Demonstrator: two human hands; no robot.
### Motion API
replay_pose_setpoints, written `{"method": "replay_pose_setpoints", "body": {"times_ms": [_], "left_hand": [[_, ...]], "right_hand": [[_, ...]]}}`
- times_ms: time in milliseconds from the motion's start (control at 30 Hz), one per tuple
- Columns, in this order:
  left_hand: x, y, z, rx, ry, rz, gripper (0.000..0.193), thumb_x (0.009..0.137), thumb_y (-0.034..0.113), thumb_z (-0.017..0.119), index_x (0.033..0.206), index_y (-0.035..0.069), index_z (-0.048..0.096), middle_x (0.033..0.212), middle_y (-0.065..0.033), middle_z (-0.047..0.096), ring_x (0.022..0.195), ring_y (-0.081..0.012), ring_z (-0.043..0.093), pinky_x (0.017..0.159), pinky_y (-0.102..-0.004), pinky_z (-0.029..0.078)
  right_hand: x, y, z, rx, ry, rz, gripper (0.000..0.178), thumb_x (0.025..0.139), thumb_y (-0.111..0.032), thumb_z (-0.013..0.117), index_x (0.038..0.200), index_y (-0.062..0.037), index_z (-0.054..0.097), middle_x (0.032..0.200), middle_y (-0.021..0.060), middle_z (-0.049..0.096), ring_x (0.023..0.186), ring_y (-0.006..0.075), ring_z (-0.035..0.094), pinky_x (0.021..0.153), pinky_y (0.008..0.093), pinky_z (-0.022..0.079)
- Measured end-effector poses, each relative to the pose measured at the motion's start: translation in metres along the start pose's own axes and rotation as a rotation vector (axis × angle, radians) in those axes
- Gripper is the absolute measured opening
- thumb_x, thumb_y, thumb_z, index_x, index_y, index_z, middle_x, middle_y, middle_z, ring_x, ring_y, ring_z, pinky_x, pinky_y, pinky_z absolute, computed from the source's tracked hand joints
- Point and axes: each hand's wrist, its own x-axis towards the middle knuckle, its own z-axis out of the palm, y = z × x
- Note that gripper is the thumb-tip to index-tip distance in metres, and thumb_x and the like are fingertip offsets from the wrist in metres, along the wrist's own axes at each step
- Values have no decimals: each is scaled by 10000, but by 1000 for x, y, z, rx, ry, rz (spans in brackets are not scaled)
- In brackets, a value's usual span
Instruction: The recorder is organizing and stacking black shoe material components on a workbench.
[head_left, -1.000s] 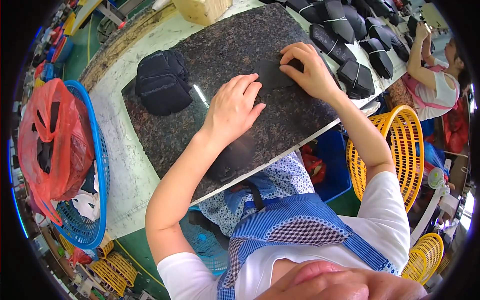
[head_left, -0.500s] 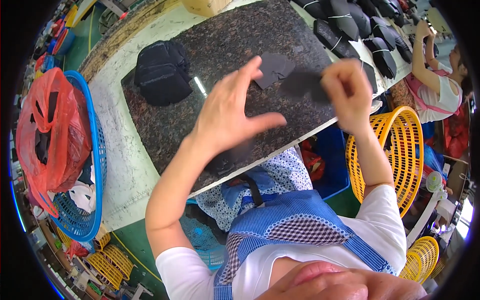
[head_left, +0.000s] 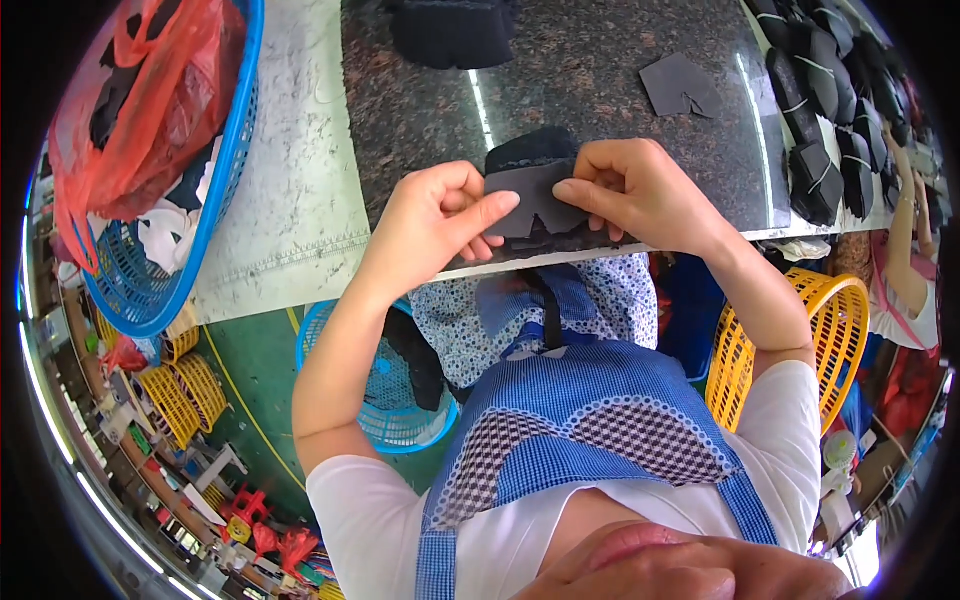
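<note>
Over in the upper left of the frame I see a blue basket [head_left: 132, 300] with a red plastic bag [head_left: 170, 110] and white cloth [head_left: 165, 235] inside. Small yellow baskets [head_left: 165, 400] sit below it, left of the green floor [head_left: 245, 350]. A tall yellow basket [head_left: 740, 375] stands at right; below it is what looks like a small fan [head_left: 840, 450], blurred near the rim. A co-worker [head_left: 905, 295] shows partly at the right edge.

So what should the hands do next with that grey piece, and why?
Maybe line up the grey piece with the black material: the left hand and right hand pinch its two sides, its notched edge faces the person, and the black material shows beyond its far edge.
</note>
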Motion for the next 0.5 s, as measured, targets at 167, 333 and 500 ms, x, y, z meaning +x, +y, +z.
{"method": "replay_pose_setpoints", "body": {"times_ms": [167,333,500], "left_hand": [[7,-10,4,-14,8,-37,318,978,282,726,875,10,599,701,-83,714,597,-95,678,516,-225,521],[9,6,2,199,0,-136,294,905,263,796,866,46,602,738,-69,711,562,-112,656,491,-268,497],[-2,-13,27,856,307,1017,471,760,283,868,1133,66,679,1207,-93,678,1048,-296,676,894,-414,553]], "right_hand": [[3,4,-1,-3,-53,117,269,1009,-198,677,829,-7,618,636,-14,596,551,39,570,484,212,450],[5,-5,4,-59,-17,162,296,980,-189,704,772,-18,581,616,-10,575,541,44,549,481,224,431],[16,5,-10,-540,48,-166,288,873,-162,774,728,-16,572,574,35,550,546,119,578,496,327,435]]}}
